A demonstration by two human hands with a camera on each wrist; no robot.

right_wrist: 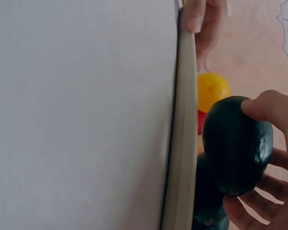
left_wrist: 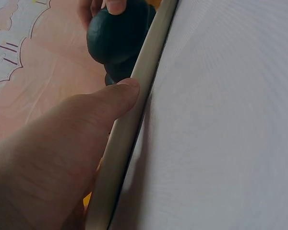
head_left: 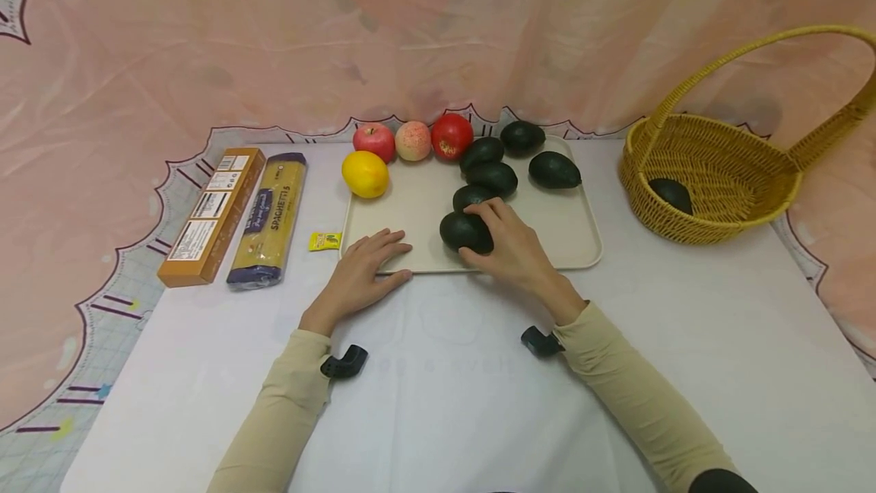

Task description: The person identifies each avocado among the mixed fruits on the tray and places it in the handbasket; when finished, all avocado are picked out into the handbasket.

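Pinching a glossy, egg-shaped avocado (head_left: 460, 233), the right grip (head_left: 512, 246) (the left grip (head_left: 361, 271) wide on the smooth-rimmed tray (head_left: 420, 223)).

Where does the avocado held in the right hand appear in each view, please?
Head: the held avocado is near the picture's centre.
Left wrist: the held avocado is at the top, left of centre.
Right wrist: the held avocado is right of centre.
Shared landmark: the tray rim, slanting in the left wrist view and near-vertical in the right.
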